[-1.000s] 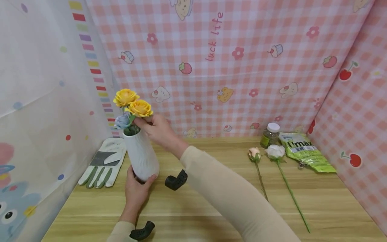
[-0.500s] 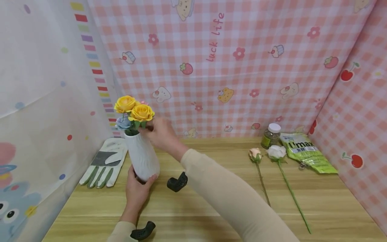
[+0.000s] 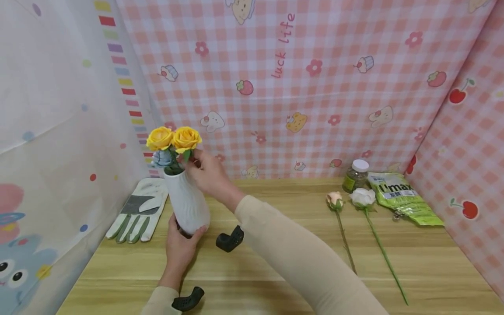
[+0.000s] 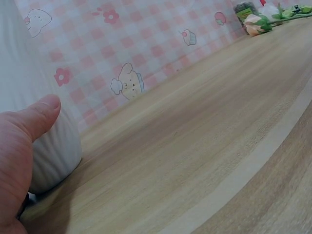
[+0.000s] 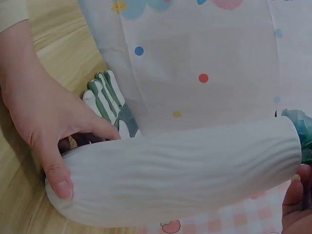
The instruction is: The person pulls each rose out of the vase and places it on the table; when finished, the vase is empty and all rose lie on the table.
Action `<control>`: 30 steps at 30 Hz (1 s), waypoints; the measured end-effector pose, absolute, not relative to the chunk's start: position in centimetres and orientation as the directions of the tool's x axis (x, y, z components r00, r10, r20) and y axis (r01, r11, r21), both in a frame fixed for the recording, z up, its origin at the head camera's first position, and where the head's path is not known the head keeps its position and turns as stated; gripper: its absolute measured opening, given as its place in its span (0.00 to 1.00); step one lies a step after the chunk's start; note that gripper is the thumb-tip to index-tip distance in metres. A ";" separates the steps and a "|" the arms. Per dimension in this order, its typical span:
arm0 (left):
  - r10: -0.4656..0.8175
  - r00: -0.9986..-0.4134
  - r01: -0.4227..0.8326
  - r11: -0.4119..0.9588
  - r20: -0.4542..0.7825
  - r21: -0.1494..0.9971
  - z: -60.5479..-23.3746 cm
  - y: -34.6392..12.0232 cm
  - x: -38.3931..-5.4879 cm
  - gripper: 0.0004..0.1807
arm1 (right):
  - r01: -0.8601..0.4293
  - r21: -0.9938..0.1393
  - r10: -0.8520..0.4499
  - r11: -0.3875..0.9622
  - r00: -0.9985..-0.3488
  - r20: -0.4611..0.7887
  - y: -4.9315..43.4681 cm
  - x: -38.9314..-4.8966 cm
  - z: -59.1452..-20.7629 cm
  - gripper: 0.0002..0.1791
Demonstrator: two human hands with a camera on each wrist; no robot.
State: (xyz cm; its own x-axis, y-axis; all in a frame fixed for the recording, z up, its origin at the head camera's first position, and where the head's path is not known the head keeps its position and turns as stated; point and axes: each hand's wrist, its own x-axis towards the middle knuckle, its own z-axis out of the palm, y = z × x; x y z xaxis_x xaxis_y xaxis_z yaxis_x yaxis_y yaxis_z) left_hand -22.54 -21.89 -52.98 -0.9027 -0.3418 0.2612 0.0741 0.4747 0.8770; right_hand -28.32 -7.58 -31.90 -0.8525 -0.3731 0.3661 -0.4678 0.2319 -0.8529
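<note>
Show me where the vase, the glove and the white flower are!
Vase (image 3: 190, 202): head view, on the middle of its white side.
Glove (image 3: 133, 204): head view, on the grey patch.
White flower (image 3: 363, 197): head view, on its bloom, above the green stem.

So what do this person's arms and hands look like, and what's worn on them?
The left sleeve and right sleeve are plain beige. The left hand and right hand wear no gloves. By each sleeve is a black bent piece with small holes.
</note>
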 end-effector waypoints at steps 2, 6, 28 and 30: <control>-0.340 -0.904 0.075 0.473 0.260 0.878 -52.9 -21.9 -22.5 0.55 | -0.475 -0.846 -0.361 0.240 -0.853 0.377 -7.7 -28.2 -31.9 0.09; -0.334 -0.907 0.078 0.462 0.255 0.883 -52.7 -21.8 -22.4 0.55 | -0.471 -0.834 -0.326 0.286 -0.867 0.378 -8.0 -28.2 -32.0 0.07; -0.329 -0.912 0.082 0.438 0.245 0.895 -52.7 -21.8 -22.5 0.55 | -0.478 -0.797 -0.275 0.369 -0.876 0.397 -7.6 -27.9 -31.9 0.07; -0.330 -0.911 0.083 0.439 0.247 0.895 -52.8 -21.8 -22.5 0.55 | -0.471 -0.799 -0.275 0.375 -0.879 0.390 -7.6 -28.0 -31.9 0.07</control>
State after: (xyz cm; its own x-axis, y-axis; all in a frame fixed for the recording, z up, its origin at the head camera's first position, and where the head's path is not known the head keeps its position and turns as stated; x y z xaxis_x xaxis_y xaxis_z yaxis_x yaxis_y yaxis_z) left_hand -22.54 -21.81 -52.77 -0.9112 -0.3301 0.2466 0.0830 0.4391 0.8946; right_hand -27.95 -7.61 -31.95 -0.8790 -0.2751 0.3896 -0.4712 0.3746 -0.7985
